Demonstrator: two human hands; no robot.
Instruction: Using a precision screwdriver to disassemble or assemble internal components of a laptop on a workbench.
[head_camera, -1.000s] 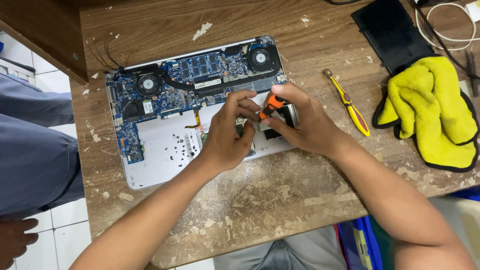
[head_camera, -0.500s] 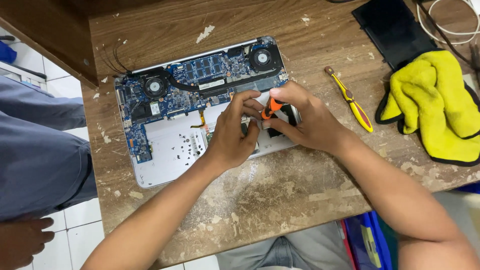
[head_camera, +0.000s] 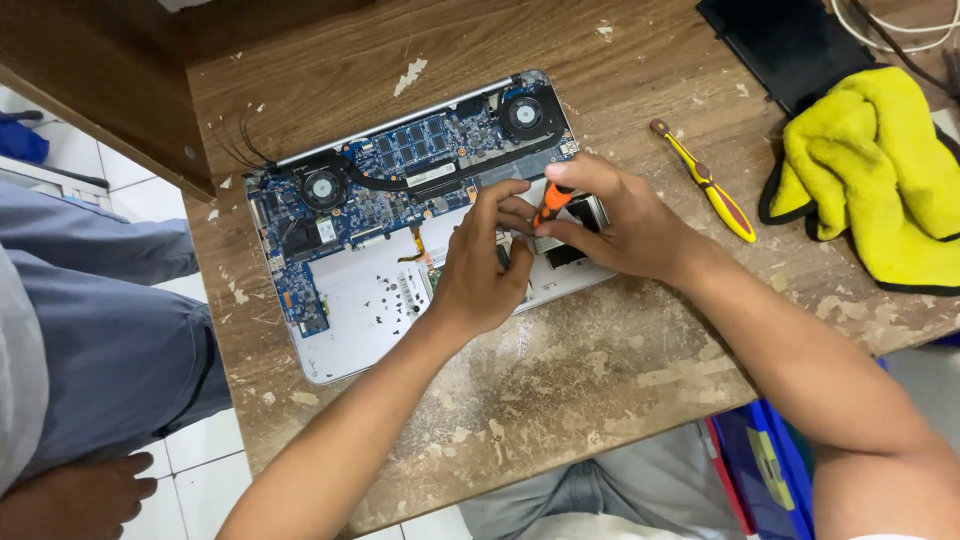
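An opened laptop (head_camera: 370, 290) lies bottom-up on a worn wooden table (head_camera: 560, 370), its blue circuit board and two fans exposed. My right hand (head_camera: 615, 220) grips an orange-handled screwdriver (head_camera: 552, 200), held upright over the laptop's lower right part. My left hand (head_camera: 485, 265) sits just left of it, fingers curled around the screwdriver's shaft near the tip. The tip and the spot under it are hidden by my fingers.
A yellow-and-red screwdriver (head_camera: 705, 182) lies on the table right of the laptop. A yellow cloth (head_camera: 880, 170) sits at the right edge, with a black flat panel (head_camera: 780, 40) behind it. Another person's grey-trousered legs (head_camera: 100, 330) and a hand (head_camera: 70, 500) are at the left.
Both hands stay on the orange screwdriver over the same spot of the laptop. The view has shifted a little, moving everything slightly right in the frame.
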